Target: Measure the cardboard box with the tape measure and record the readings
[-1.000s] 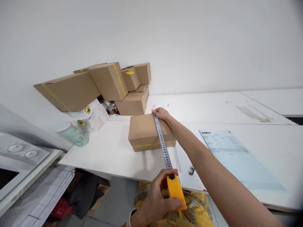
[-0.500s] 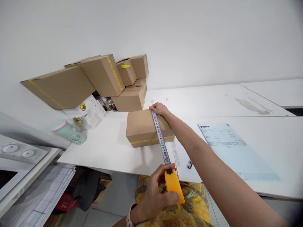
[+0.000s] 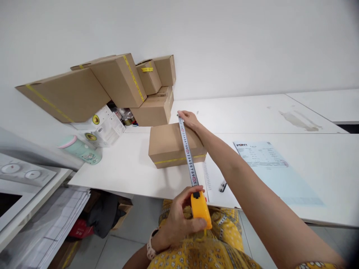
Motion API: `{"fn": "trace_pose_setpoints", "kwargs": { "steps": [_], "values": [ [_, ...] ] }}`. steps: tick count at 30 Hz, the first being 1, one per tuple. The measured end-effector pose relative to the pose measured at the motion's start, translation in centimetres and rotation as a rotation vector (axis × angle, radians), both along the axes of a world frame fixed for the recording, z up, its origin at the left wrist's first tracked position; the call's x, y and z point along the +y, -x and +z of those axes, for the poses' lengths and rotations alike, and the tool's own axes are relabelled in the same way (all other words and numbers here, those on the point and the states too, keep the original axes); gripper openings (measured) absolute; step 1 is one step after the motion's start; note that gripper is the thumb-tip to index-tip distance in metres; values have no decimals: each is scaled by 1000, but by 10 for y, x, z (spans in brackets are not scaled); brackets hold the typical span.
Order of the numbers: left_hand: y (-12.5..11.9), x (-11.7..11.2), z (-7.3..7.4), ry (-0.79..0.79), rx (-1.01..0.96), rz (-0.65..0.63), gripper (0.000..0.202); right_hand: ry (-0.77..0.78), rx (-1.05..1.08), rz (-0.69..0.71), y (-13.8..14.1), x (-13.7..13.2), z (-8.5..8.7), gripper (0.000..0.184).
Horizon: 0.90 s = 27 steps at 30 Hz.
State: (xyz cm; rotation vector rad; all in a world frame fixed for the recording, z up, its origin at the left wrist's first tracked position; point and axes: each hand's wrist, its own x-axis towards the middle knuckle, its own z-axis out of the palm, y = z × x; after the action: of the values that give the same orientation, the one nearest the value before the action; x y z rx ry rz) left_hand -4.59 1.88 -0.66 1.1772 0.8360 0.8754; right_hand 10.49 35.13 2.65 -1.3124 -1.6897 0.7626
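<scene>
A brown cardboard box (image 3: 165,140) with a yellow strip along its front lies on the white table. My left hand (image 3: 182,215) is closed around the yellow case of a tape measure (image 3: 200,211), in front of the table edge. From the case the silver blade runs away from me, across the top of the box. Just beyond the box's far edge, my right hand (image 3: 189,119) pinches the blade's free end. My right forearm passes over the box's right end and hides part of it.
Several cardboard boxes (image 3: 153,112) are stacked at the back left, by a carton with avocado pictures (image 3: 108,129) and a mint tumbler (image 3: 84,150). Right of the box lie a spiral notebook (image 3: 217,175), a pen (image 3: 223,186) and a printed sheet (image 3: 260,155).
My right hand has moved the blade's end farther from me, past the box's far edge. The tape case in my left hand has shifted slightly the same way. The view has tilted a little.
</scene>
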Motion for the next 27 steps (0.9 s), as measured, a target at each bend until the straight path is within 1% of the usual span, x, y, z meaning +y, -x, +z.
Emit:
{"fn": "trace_pose_setpoints", "kwargs": {
  "steps": [2,4,5,6,7,8,9,10,11,13,14,16,18,20,23,25,27],
  "values": [
    [14,3,0,-123,26,78,80,-24,219,-59,-13,-7,5,58],
    [38,11,-4,-291,87,253,77,-39,374,-123,-34,-23,4,59],
    [52,18,-8,-372,122,378,75,-48,410,-142,-48,-34,0,58],
    [66,25,-12,-437,172,511,74,-60,425,-174,-61,-48,-6,57],
    [81,33,-18,-461,197,631,75,-52,426,-222,-74,-65,-15,56],
    [93,42,-25,-452,185,729,75,-18,409,-266,-85,-82,-26,55],
    [104,52,-32,-425,150,793,75,38,377,-299,-94,-100,-37,57],
    [112,61,-39,-388,99,831,75,96,336,-291,-100,-117,-48,61],
    [117,70,-47,-350,43,845,75,152,304,-267,-102,-133,-59,65],
    [121,87,-58,-278,-60,817,75,233,300,-160,-98,-158,-74,72],
    [121,94,-61,-247,-100,783,76,253,321,-89,-94,-166,-77,74],
    [119,104,-61,-208,-148,699,80,243,351,23,-84,-176,-75,74],
    [118,108,-51,-209,-155,620,83,173,318,47,-79,-179,-62,73],
    [120,108,-35,-243,-155,573,83,79,249,1,-81,-181,-43,70],
    [121,106,-6,-308,-175,548,85,-19,204,-72,-89,-187,-15,60],
    [119,106,6,-326,-175,532,86,-43,191,-133,-92,-192,-5,51],
    [114,110,12,-327,-165,518,85,-44,180,-212,-91,-194,-3,46]
  ]
}}
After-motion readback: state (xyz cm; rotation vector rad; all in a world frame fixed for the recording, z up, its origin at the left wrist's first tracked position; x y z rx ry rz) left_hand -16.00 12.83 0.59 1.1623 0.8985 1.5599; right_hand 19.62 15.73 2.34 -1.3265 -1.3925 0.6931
